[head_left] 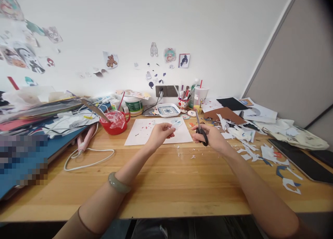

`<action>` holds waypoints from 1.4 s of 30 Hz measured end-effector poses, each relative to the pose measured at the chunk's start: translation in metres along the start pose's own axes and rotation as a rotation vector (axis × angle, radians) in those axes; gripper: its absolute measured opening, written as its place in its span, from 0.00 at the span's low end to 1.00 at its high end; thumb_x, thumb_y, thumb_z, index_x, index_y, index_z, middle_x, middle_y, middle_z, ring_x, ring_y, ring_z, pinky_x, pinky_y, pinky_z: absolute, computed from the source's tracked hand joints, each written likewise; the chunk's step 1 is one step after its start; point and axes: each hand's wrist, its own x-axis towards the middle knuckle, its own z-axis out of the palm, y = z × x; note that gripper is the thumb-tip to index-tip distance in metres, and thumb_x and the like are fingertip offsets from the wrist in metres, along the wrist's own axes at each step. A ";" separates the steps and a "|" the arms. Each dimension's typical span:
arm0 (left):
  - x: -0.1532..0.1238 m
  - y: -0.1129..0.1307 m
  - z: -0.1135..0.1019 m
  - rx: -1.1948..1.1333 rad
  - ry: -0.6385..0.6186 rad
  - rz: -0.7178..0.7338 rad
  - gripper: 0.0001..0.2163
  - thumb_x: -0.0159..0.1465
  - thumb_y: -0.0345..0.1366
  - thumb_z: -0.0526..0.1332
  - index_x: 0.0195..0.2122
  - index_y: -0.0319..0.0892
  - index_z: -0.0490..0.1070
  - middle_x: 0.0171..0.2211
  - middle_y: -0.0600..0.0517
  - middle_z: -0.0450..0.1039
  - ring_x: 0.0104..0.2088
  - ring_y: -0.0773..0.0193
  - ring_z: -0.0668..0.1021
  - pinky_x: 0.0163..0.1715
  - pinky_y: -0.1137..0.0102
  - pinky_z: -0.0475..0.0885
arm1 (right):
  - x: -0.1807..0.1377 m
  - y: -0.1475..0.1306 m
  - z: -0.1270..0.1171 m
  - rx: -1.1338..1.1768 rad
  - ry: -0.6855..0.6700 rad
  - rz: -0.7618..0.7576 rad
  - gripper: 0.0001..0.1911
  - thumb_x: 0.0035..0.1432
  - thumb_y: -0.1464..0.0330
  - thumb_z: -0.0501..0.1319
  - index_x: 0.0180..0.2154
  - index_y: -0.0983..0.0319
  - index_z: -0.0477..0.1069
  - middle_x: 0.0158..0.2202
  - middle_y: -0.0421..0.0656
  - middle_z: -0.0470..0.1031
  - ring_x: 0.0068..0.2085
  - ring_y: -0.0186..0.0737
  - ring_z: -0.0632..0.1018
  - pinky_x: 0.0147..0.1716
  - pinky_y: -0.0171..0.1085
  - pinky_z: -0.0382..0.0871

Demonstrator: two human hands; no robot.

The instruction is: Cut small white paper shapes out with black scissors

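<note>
My right hand (209, 136) is closed round a pair of black-handled scissors (202, 133), their blades pointing up and away from me. My left hand (162, 133) is in a pinch above the white sheet of paper (137, 136). At its fingertips shows a small pale blue-and-white paper cutout (177, 123); its outline is blurred. The scissors are apart from the cutout, to its right. Tiny coloured scraps (145, 126) lie on the sheet, and white paper bits (193, 157) are scattered on the wooden table (166, 187) just in front of it.
Left: a red bowl (113, 126), a pink corded tool (84, 140), piled papers and cables. Behind: a white tub (133, 105), a patterned dish (168, 110), a pen cup (183, 102), a plastic cup (200, 95). Right: paper offcuts (247, 147), brown sheet (223, 115), black tablet (299, 159).
</note>
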 end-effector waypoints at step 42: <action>-0.006 -0.024 0.009 0.822 -0.255 0.091 0.10 0.52 0.36 0.52 0.27 0.41 0.72 0.27 0.50 0.73 0.27 0.64 0.71 0.26 0.72 0.62 | 0.002 0.009 0.002 -0.020 0.054 0.013 0.13 0.42 0.73 0.57 0.34 0.63 0.65 0.20 0.36 0.67 0.21 0.32 0.67 0.19 0.30 0.59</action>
